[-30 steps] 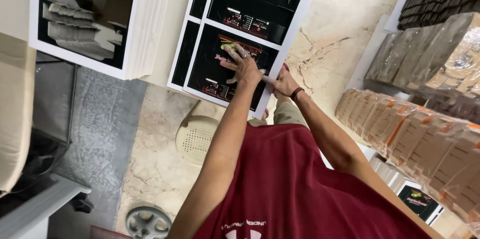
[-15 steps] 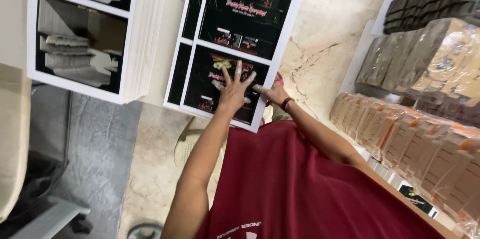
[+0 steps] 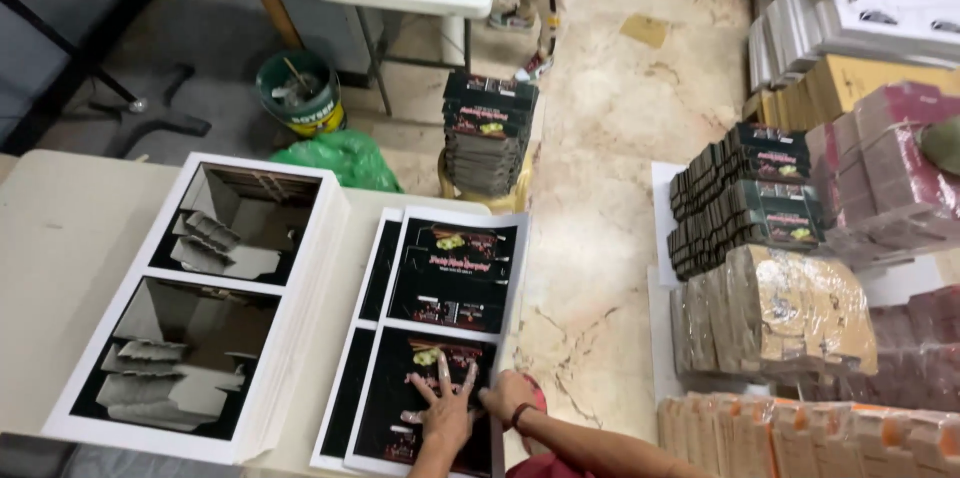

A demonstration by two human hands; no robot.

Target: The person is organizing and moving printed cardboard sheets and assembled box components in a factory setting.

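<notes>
— Both hands sit at the near edge of the desk. Where exactly?

— On the stack of dark printed sheets, on its nearer panel. The left hand lies flat with fingers spread wide, palm pressing on the top sheet. The right hand is just beside it, touching the sheet's right margin close to the desk's right edge; whether its fingers curl under the edge or only rest there cannot be told.

— So neither is clamped on anything?

— The left is open and flat for certain. The two hands are close together, nearly touching.

— How does the stack run from them?

— Its long axis goes away from the person, near edge toward far edge, so most of the sheet lies beyond the fingertips. The right hand is nearer the free side edge.

— And to the left?

— A taller stack of grey-printed sheets, well clear of both hands.
</notes>
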